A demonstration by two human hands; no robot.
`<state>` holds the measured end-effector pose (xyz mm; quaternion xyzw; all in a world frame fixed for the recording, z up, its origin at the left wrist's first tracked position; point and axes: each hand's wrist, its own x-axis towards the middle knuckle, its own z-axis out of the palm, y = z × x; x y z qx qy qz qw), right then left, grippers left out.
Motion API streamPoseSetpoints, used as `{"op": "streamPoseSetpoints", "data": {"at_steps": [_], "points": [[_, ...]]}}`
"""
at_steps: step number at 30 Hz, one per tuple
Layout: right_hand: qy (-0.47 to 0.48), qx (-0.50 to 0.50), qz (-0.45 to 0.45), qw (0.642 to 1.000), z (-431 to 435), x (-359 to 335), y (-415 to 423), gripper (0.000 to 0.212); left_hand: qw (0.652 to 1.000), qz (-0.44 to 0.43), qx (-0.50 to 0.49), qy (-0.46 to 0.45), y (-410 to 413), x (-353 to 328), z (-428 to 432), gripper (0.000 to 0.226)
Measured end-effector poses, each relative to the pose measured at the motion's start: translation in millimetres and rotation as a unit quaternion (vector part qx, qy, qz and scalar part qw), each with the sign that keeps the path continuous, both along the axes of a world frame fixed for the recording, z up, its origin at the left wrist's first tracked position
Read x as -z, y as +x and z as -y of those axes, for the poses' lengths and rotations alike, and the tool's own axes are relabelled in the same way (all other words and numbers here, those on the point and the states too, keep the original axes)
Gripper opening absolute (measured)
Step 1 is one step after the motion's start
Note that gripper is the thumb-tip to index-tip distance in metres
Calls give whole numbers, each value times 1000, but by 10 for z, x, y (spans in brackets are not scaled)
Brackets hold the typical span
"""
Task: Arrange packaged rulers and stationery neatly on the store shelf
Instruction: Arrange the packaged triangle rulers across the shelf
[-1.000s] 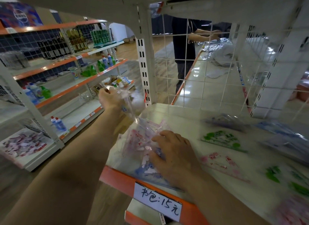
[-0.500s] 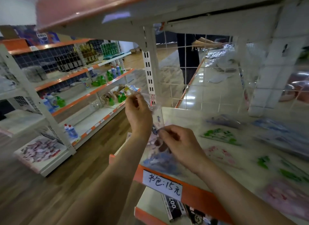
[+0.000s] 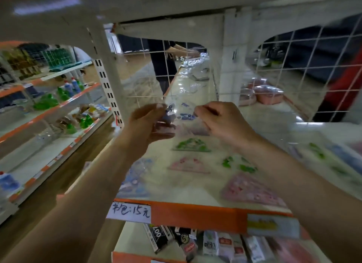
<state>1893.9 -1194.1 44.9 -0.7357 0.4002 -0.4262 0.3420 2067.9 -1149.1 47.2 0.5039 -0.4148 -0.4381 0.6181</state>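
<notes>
We start with the clear packet (image 3: 183, 114), held up in the air above the back of the shelf (image 3: 195, 212) and touching nothing but the two hands. Blue printed pieces sit low inside the packet, though we cannot tell what they are through the blur.

The left hand (image 3: 150, 123) pinches the packet's left edge between thumb and fingertips. The right hand (image 3: 221, 123) has its fingers curled in, nipping the right edge.

Below the hands, flat on the white shelf, we see more packets laid apart:
- a green packet (image 3: 192, 145) nearest the hands
- a pink triangular packet (image 3: 188, 165) in front of it
- a blue packet (image 3: 135, 182) at the left corner
- a second green packet (image 3: 239, 165)
- a larger pink packet (image 3: 252, 190) towards the right front

A handwritten price label (image 3: 130, 211) is stuck on the orange front edge.

Down on the lower shelf (image 3: 125, 241), small boxes (image 3: 158, 237) and sachets lie jumbled side by side.

Behind the shelf, a white wire mesh (image 3: 141, 67) closes the back. Through it we see another person (image 3: 164, 67) in dark clothes at a long counter.

Off to the left, the aisle shelving (image 3: 49, 114) carries green and blue bottles (image 3: 68, 88).
</notes>
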Motion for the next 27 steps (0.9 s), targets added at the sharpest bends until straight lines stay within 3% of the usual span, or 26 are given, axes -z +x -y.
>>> {"op": "streamPoseSetpoints", "data": {"at_steps": [3,7,12,15,21,27], "points": [[-15,-2,-17,1000,54,-49,-241,35,999,27,33,7,-130,-29,52,14],[8,-13,-43,999,93,12,-523,7,998,50,39,31,-189,-18,103,9],[-44,23,-117,992,98,102,-745,28,994,43,77,71,-276,35,158,10],[-87,60,-171,980,58,88,-861,27,990,59,101,83,-390,39,208,11],[-123,101,-205,966,44,-24,-1119,17,984,-18,150,97,-532,87,337,11],[-107,141,-252,952,218,22,-1283,23,990,-14,71,125,-440,176,413,8]]}}
